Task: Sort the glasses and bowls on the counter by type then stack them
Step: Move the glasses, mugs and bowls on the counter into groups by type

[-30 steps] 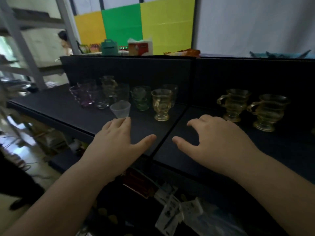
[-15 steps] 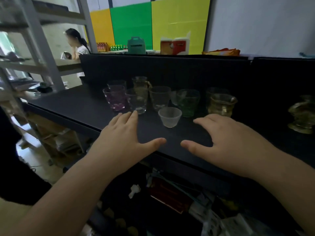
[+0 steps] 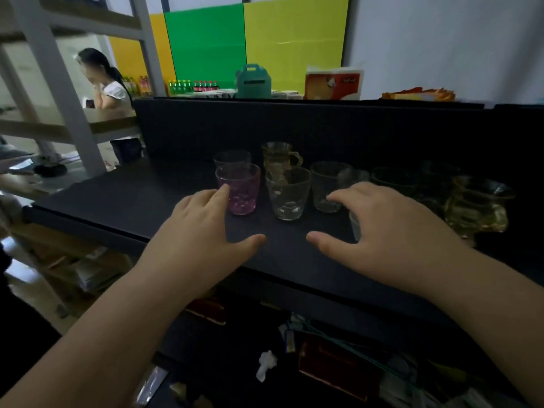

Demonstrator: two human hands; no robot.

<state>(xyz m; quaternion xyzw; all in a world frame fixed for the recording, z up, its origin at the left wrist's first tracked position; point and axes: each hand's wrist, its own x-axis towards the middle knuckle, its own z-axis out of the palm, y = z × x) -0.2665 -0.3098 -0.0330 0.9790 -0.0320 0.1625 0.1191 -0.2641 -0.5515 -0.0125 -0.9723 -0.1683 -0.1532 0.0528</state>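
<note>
Head view: left hand and right hand hover over the dark counter, fingers spread, holding nothing; pink glass at twelve o'clock of the left hand, clear glasses beside it.

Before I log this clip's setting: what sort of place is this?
Probably a staged workspace or studio, not a home kitchen: a black counter set with glasses, coloured wall panels behind, and a metal rack to the left.
</note>
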